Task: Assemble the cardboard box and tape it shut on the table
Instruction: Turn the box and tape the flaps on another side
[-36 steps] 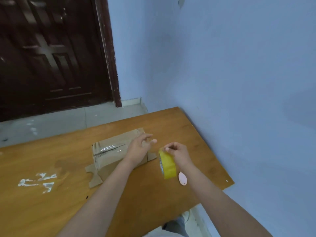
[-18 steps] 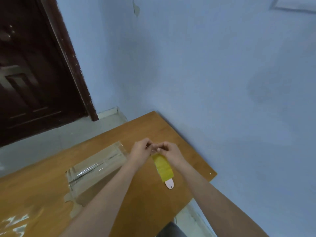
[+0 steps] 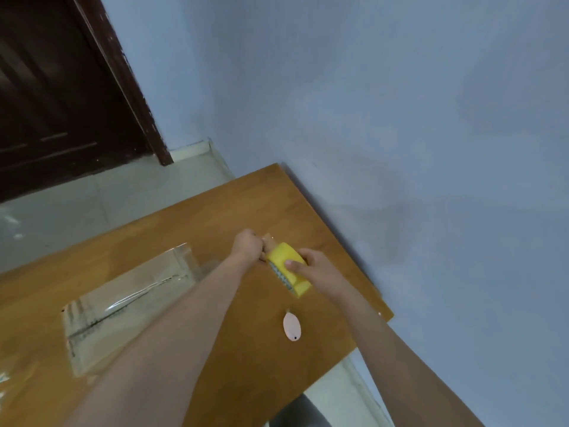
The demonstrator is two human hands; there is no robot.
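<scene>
The cardboard box [image 3: 123, 306] lies on the wooden table [image 3: 246, 208], left of my arms, with glossy clear tape along its top seam. My right hand [image 3: 320, 272] grips the yellow tape roll [image 3: 289, 268] above the table, thumb across its outer face. My left hand [image 3: 248, 246] pinches the loose tape end at the roll's far edge, where a short clear strip shows. The left forearm covers the box's right end.
A small pink oval object [image 3: 292, 327] lies on the table below the roll. The blue wall [image 3: 400, 118] runs along the table's right edge. A dark wooden door [image 3: 61, 87] and pale floor tiles [image 3: 92, 204] are at the back left.
My left hand left the box and came to the roll, where it now pinches the tape end. The right hand turned the roll and shifted its grip. The camera swung right and tilted.
</scene>
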